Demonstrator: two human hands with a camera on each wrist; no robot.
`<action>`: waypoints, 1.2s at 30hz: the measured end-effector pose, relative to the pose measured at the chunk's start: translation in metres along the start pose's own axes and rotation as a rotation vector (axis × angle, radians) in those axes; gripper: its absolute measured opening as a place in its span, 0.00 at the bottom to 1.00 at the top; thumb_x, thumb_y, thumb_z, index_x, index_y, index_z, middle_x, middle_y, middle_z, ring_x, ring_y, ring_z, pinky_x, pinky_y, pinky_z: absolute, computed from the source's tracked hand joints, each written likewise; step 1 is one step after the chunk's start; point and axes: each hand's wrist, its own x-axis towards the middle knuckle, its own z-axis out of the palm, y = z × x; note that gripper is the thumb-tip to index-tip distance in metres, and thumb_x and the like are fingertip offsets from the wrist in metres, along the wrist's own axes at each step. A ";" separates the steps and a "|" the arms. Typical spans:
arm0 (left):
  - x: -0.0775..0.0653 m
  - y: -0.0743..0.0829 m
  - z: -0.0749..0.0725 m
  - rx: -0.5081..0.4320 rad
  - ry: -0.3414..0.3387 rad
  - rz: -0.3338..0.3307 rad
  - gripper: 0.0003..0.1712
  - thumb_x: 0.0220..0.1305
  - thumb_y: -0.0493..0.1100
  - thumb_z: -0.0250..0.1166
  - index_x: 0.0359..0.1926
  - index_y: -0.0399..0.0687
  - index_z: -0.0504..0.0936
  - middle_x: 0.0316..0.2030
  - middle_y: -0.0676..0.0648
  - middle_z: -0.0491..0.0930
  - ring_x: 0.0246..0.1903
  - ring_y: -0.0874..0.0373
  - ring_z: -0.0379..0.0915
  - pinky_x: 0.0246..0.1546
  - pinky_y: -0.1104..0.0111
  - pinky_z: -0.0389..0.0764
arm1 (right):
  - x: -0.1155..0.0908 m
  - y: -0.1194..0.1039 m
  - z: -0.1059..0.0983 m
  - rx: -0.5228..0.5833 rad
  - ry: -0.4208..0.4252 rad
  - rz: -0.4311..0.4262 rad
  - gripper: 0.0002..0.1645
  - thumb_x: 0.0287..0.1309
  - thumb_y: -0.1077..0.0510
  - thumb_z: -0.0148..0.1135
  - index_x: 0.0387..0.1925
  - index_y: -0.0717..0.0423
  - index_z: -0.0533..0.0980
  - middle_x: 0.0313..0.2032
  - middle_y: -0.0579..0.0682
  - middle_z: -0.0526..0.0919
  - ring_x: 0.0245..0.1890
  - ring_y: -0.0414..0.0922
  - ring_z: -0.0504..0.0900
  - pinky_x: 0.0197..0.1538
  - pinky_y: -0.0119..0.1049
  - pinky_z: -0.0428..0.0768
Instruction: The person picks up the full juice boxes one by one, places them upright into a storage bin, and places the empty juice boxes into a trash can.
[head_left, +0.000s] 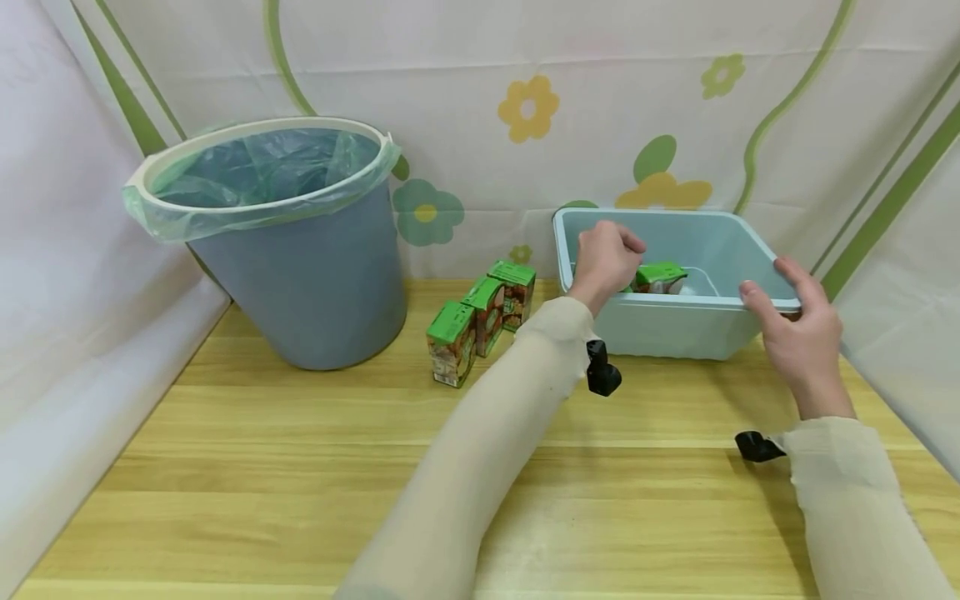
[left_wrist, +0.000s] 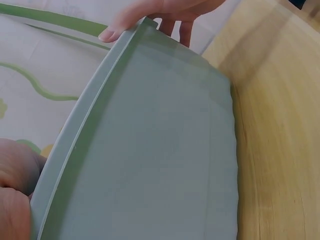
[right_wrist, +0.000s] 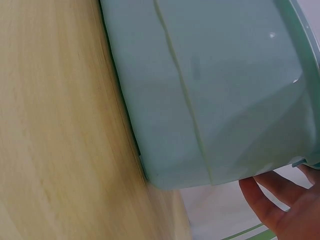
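Observation:
A light blue plastic basin (head_left: 675, 329) stands at the right of the table, a small green-topped carton (head_left: 660, 273) inside it. My left hand (head_left: 609, 260) reaches over the basin's near rim, its fingers bent and pointing down inside. Its fingertips are hidden, and whether they hold anything cannot be seen; a bit of green shows just beneath. My right hand (head_left: 806, 333) grips the basin's right front corner, thumb over the rim and fingers outside. In the right wrist view its fingers (right_wrist: 270, 197) touch the outer wall. Three similar cartons (head_left: 486, 312) stand in a slanting row left of the basin.
A tall grey-blue trash can (head_left: 315, 275) with a pale rim and a green liner bag (head_left: 255, 167) stands at the left. The wooden table (head_left: 300, 483) ends against a flower-printed curtain (head_left: 465, 108) at the back. Black pieces (head_left: 602, 368) hang at both wrists.

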 end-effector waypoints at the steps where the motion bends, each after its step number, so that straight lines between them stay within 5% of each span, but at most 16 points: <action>1: 0.000 0.000 0.000 -0.002 -0.004 -0.002 0.10 0.72 0.38 0.69 0.45 0.56 0.94 0.49 0.57 0.91 0.54 0.62 0.85 0.44 0.74 0.85 | 0.000 0.000 0.000 0.002 -0.001 -0.001 0.44 0.73 0.36 0.60 0.84 0.33 0.57 0.85 0.39 0.52 0.63 0.40 0.67 0.45 0.07 0.69; 6: -0.002 0.000 -0.002 -0.036 -0.017 -0.002 0.09 0.70 0.37 0.71 0.44 0.55 0.94 0.44 0.57 0.91 0.47 0.63 0.85 0.41 0.74 0.85 | -0.001 -0.001 -0.001 0.005 -0.005 0.008 0.44 0.73 0.35 0.60 0.84 0.33 0.57 0.85 0.39 0.52 0.62 0.37 0.67 0.45 0.07 0.69; 11: -0.003 0.000 -0.003 -0.059 -0.017 0.018 0.08 0.69 0.37 0.72 0.43 0.55 0.92 0.41 0.57 0.90 0.41 0.66 0.82 0.37 0.75 0.82 | -0.001 -0.002 -0.002 0.005 -0.014 0.015 0.44 0.73 0.35 0.60 0.84 0.32 0.56 0.85 0.38 0.51 0.68 0.44 0.66 0.45 0.07 0.68; 17: -0.006 -0.002 -0.003 -0.079 0.036 0.109 0.07 0.71 0.41 0.72 0.47 0.56 0.89 0.38 0.57 0.90 0.37 0.68 0.81 0.35 0.78 0.80 | 0.000 -0.002 -0.003 0.004 -0.017 0.020 0.44 0.73 0.34 0.59 0.84 0.30 0.56 0.85 0.34 0.50 0.75 0.45 0.63 0.47 0.07 0.69; 24: -0.014 -0.008 -0.008 -0.199 0.045 0.175 0.17 0.70 0.45 0.73 0.58 0.55 0.87 0.39 0.56 0.90 0.36 0.71 0.81 0.36 0.80 0.80 | -0.002 0.003 -0.002 0.001 -0.019 0.006 0.44 0.72 0.34 0.60 0.83 0.31 0.57 0.85 0.36 0.52 0.59 0.35 0.68 0.43 0.07 0.70; 29: -0.018 -0.010 -0.022 -0.146 0.031 0.238 0.20 0.71 0.49 0.72 0.62 0.57 0.85 0.48 0.55 0.89 0.45 0.67 0.83 0.42 0.79 0.81 | -0.001 0.004 -0.002 0.005 -0.011 -0.005 0.44 0.72 0.35 0.60 0.83 0.31 0.57 0.85 0.37 0.52 0.56 0.32 0.67 0.43 0.07 0.70; 36: -0.027 -0.017 -0.060 -0.061 0.058 0.360 0.23 0.75 0.53 0.68 0.66 0.55 0.82 0.61 0.52 0.85 0.58 0.59 0.81 0.57 0.73 0.81 | 0.000 0.002 -0.001 0.004 -0.014 0.010 0.44 0.72 0.33 0.59 0.84 0.30 0.56 0.85 0.37 0.51 0.69 0.48 0.66 0.45 0.07 0.69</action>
